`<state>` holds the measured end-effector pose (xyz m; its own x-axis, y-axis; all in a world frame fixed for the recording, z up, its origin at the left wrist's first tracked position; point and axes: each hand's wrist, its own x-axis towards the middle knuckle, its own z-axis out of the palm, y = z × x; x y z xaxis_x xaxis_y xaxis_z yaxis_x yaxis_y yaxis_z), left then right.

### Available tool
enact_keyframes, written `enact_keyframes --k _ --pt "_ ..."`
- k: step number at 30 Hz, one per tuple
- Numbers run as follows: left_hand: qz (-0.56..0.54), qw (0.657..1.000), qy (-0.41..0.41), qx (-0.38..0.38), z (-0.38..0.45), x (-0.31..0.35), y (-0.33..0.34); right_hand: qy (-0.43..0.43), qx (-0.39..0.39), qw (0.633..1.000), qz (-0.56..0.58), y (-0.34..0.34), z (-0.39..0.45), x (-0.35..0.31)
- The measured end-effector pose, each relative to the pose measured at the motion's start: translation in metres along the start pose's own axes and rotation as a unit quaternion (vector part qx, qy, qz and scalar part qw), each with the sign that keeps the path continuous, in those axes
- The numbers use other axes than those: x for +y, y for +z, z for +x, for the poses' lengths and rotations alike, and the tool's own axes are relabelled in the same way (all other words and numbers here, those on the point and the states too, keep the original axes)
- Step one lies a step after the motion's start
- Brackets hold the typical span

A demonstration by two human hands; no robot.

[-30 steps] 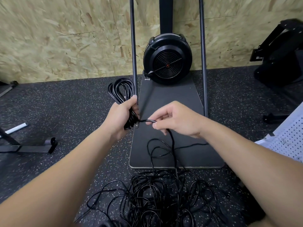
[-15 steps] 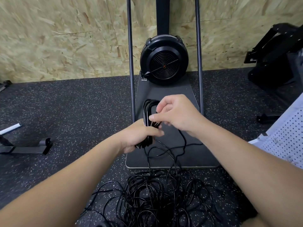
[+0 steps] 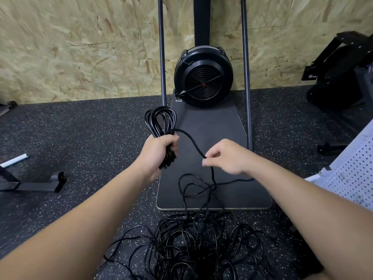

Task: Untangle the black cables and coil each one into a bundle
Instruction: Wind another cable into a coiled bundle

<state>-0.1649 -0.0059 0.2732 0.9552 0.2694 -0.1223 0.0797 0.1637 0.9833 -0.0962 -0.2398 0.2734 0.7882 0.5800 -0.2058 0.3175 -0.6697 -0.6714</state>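
My left hand (image 3: pixel 159 150) grips a coiled bundle of black cable (image 3: pixel 160 122) upright, its loops sticking up above my fist. From the bundle a free length of cable (image 3: pixel 191 142) arcs right and down to my right hand (image 3: pixel 226 156), which pinches it between thumb and fingers. Below that hand the cable drops in loose loops onto the dark mat (image 3: pixel 232 126). A large tangled pile of black cables (image 3: pixel 193 245) lies on the speckled floor near me, between my forearms.
A round black fan unit (image 3: pixel 202 77) stands at the mat's far end between two upright metal poles (image 3: pixel 162 57). A black metal frame foot (image 3: pixel 38 183) lies at left, black equipment (image 3: pixel 341 77) at right, a white perforated panel (image 3: pixel 355 170) at the right edge.
My hands have drawn apart: the left lifted the bundle up and left, and the right moved right and down, pulling a free length of cable out of the bundle.
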Motion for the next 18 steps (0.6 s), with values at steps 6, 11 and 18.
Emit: enact_keyframes --k 6,11,18 --pt "0.107 0.994 -0.008 -0.029 -0.008 -0.004 -0.004 -0.094 0.087 0.981 0.148 -0.009 -0.003 -0.034" --pt "0.094 0.988 0.023 -0.12 -0.025 -0.011 0.016 -0.079 0.133 0.938 0.309 -0.007 -0.004 -0.046" --pt "0.076 0.984 0.037 -0.157 -0.033 -0.006 0.03 -0.067 0.204 0.954 0.211 -0.01 -0.004 -0.047"
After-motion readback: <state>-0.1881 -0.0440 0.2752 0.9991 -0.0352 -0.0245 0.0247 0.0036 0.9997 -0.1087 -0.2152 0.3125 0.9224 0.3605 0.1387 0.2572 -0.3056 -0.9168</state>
